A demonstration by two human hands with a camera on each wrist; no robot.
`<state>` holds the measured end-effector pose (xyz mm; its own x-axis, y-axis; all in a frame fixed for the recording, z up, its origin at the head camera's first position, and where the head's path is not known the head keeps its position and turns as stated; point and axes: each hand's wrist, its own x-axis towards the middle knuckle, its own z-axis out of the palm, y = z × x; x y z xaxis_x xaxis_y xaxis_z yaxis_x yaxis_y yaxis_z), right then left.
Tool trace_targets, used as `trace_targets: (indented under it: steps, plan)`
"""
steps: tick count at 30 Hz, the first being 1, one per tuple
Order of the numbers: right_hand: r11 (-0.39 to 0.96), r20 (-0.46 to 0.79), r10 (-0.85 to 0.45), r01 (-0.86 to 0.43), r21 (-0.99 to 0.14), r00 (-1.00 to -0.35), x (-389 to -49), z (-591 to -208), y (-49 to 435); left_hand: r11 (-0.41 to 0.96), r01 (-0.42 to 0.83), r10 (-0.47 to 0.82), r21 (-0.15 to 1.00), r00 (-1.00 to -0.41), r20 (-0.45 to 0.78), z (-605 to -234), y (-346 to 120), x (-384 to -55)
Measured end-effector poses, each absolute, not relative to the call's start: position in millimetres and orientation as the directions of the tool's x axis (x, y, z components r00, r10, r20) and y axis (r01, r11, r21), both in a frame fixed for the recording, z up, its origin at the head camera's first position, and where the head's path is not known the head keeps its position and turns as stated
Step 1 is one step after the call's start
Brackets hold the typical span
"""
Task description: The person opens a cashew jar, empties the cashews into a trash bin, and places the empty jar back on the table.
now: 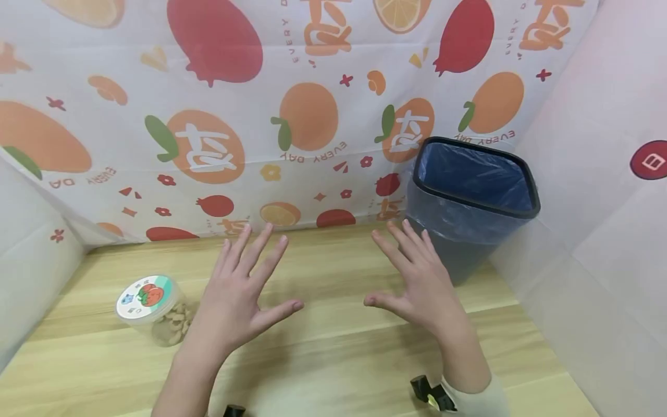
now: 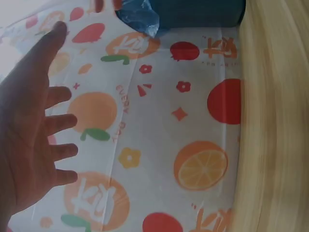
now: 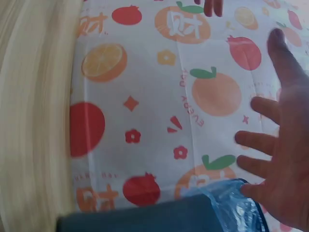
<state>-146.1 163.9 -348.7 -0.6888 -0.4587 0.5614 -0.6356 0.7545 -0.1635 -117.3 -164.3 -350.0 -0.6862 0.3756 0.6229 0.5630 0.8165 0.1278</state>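
Both hands hover over the wooden table, fingers spread and holding nothing. The left hand (image 1: 237, 295) is nearest to a clear round jar (image 1: 168, 324) with a printed lid (image 1: 148, 296), which stands to its left. Tan, nut-like pieces show through the jar's side. The right hand (image 1: 419, 284) is in front of a dark bin (image 1: 458, 243) lined with a clear plastic bag (image 1: 443, 205). In the left wrist view the left hand (image 2: 29, 125) has its palm and spread fingers showing. The right wrist view shows the right hand (image 3: 285, 145) with fingers apart, near the bin's bag (image 3: 236, 208).
A white sheet (image 1: 365, 63) printed with fruit hangs behind the wooden table (image 1: 323, 347). Pale walls stand at both sides, the right wall (image 1: 599, 231) close to the bin. Black strap pieces (image 1: 440, 397) sit at the right wrist.
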Motion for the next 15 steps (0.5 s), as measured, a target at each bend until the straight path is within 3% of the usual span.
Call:
trace_targets:
  steps: [4, 11, 15]
  plan:
    - [0.747, 0.621, -0.45, -0.652, -0.132, -0.642, -145, -343, 176, 0.762, 0.634, 0.414, 0.131, -0.633, 0.654, -349, -150, -119]
    - [0.722, 0.769, -0.427, -0.691, -0.027, -0.476, -150, -324, 202, 0.624, 0.773, 0.463, 0.113, -0.482, 0.743, -333, -116, -134]
    - [0.752, 0.801, -0.405, -0.659, 0.017, -0.441, -154, -316, 220, 0.573, 0.813, 0.485, 0.101, -0.436, 0.758, -324, -98, -146]
